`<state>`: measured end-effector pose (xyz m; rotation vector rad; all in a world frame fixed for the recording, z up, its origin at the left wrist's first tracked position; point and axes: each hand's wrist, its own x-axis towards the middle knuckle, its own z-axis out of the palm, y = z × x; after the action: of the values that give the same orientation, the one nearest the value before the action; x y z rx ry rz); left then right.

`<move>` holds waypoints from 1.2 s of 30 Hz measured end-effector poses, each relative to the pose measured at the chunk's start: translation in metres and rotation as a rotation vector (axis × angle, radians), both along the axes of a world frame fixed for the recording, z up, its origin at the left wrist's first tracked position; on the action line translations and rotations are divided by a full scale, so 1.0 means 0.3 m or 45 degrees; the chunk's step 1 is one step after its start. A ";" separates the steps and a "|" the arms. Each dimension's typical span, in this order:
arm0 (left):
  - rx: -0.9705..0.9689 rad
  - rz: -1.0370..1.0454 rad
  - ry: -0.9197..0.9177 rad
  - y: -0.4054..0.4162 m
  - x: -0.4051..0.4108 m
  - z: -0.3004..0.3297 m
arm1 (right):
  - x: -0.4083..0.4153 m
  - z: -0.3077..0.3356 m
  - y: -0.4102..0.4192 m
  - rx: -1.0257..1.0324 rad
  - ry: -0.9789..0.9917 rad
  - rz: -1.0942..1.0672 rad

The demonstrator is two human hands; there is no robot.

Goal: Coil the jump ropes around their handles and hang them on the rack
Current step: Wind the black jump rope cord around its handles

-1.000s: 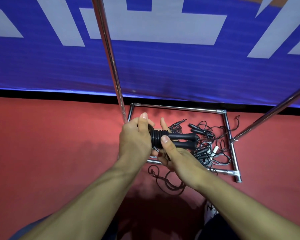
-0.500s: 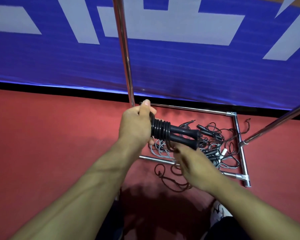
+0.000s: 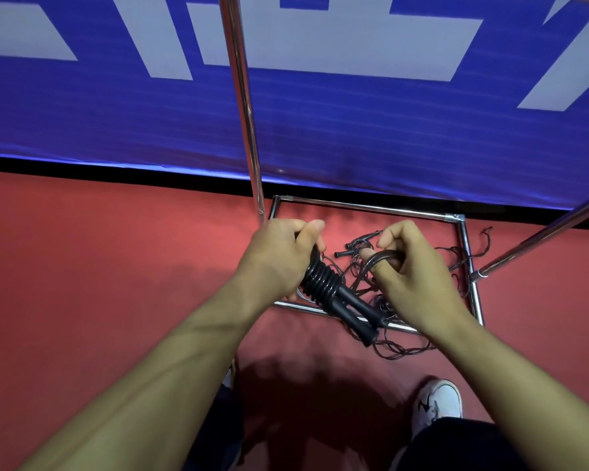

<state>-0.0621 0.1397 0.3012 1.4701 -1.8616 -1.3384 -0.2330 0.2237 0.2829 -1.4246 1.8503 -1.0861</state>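
My left hand [image 3: 279, 256] grips one end of a pair of black jump rope handles [image 3: 346, 305], which point down and to the right. Several turns of black rope [image 3: 320, 278] are coiled round the handles just below that hand. My right hand [image 3: 412, 266] holds the loose part of the same rope [image 3: 383, 256] in its curled fingers, up and to the right of the coil. A tangle of other jump ropes [image 3: 361, 246] lies on the red floor inside the rack's base frame [image 3: 368, 207], partly hidden behind both hands.
The chrome rack has an upright pole [image 3: 244, 107] just left of my hands and a slanted pole [image 3: 541, 237] at the right. A blue and white banner [image 3: 320, 96] stands behind it. My white shoe [image 3: 437, 404] is on the red floor below.
The handles have swung from lying level to pointing down and right. My right hand has gone up from under the handles to the right of the coil, carrying the rope.
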 end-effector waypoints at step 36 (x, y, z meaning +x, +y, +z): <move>0.112 0.833 0.449 0.013 -0.061 0.025 | 0.141 -0.066 0.053 0.084 -0.359 0.121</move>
<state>-0.0805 0.1436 0.3086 1.5689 -0.9868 -1.2441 -0.1907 0.2395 0.2632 -1.2385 1.5888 -1.1052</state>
